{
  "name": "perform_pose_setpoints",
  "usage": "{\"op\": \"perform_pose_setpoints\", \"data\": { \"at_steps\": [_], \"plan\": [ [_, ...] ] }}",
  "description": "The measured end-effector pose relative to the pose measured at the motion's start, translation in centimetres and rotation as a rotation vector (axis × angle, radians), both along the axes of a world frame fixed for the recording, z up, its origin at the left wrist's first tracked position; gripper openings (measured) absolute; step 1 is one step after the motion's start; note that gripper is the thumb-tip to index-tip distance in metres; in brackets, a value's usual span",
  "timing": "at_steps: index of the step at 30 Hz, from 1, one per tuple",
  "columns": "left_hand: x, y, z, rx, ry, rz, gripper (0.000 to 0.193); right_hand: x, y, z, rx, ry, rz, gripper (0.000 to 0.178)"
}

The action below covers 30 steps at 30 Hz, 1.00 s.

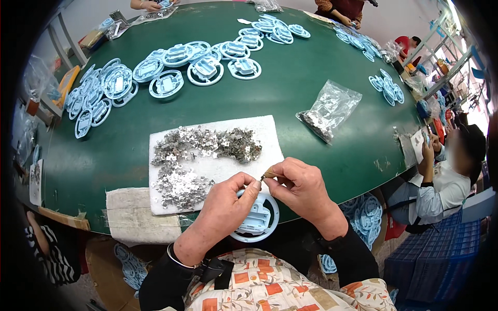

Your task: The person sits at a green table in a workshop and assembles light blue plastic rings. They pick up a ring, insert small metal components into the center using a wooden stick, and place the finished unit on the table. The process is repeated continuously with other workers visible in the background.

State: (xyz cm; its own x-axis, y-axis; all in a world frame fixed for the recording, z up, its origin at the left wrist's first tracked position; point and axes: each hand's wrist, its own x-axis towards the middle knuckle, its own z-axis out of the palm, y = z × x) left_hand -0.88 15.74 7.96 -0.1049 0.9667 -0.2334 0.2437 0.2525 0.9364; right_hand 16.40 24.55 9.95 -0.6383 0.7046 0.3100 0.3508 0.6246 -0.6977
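My left hand (226, 203) pinches with thumb and forefinger, its tips meeting those of my right hand (302, 187). A tiny dark metal piece (262, 178) shows between the fingertips, too small to make out well. My right hand is closed too, and a thin brownish edge shows along its fingers; what it holds I cannot make out. Just beneath both hands sits a light-blue plastic ring-shaped part (255, 222) with a moulded centre, partly covered by my left hand. Beyond them, a white foam sheet (228, 168) carries heaps of small metal clips (181, 184), some shiny, some darker.
A clear plastic bag (332, 106) with metal pieces lies right of the foam on the green table (218, 103). Light-blue ring parts (166, 83) are piled along the far side. A beige cloth pad (137, 215) lies at the near left edge. Several people work around the table.
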Motion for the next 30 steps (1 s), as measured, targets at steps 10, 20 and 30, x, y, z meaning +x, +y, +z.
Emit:
{"op": "perform_pose_setpoints", "data": {
  "at_steps": [10,20,30],
  "plan": [
    [0.3,-0.4,-0.6,0.075,-0.043,0.006,0.021,1.0,-0.5,0.0,-0.253,0.093,-0.025,0.013],
    [0.8,-0.9,-0.8,0.174,-0.103,0.062,0.025,1.5,-0.5,0.3,-0.632,0.214,-0.082,0.006],
    [0.4,-0.6,-2.2,0.136,-0.426,0.181,0.039,1.6,-2.0,-2.0,-0.061,0.168,-0.145,0.012]
  ]
}}
